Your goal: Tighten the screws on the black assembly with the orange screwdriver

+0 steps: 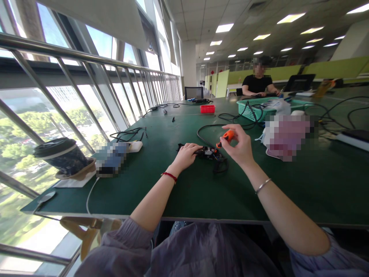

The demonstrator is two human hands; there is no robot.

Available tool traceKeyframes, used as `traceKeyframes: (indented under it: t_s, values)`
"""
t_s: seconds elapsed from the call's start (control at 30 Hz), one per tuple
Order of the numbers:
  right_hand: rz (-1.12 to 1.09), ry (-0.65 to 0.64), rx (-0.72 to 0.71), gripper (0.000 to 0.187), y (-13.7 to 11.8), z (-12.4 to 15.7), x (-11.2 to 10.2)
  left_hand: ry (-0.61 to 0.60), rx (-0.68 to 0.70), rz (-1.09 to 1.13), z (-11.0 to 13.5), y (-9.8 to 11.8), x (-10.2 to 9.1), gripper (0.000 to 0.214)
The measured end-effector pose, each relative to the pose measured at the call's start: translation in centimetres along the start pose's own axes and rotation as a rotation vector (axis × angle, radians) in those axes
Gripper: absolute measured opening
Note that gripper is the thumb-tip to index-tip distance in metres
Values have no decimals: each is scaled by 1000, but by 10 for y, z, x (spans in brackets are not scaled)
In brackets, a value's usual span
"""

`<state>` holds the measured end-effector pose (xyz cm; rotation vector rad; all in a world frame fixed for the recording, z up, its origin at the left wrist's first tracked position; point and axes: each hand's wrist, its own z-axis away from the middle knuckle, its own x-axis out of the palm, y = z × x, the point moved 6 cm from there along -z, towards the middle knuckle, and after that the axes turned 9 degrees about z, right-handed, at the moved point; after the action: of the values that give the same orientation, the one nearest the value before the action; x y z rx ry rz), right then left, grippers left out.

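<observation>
My right hand (238,144) grips the orange handle of a screwdriver (228,136). The tool slants down to the left, its tip at a black device with exposed inner parts (208,152); whether it sits in a screw is too small to tell. Fingers bent over the device's left end, my left hand (187,154) presses it against the green table (161,184). The device's exact kind cannot be made out. A black cable loops around its right side, just below the screwdriver.
On the left stand a lidded cup (65,157) and a blurred phone-like item (113,158). Further back are a small red tray (207,109) and a green basket (245,111) with cables. A blurred pink item (288,138) lies right. Across the table sits a person (257,84).
</observation>
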<state>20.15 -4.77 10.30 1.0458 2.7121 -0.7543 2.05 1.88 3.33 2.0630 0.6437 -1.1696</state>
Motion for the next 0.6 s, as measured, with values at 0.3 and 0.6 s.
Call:
traceKeyframes:
  t_s: [0.3,0.6]
  values:
    - [45,-6,55,18,6,-1,1,11,-7,-4,0,-1,1,45]
    - [56,-49,-16,12,-1,0,1,24,-36,-3,1,2,-1,46]
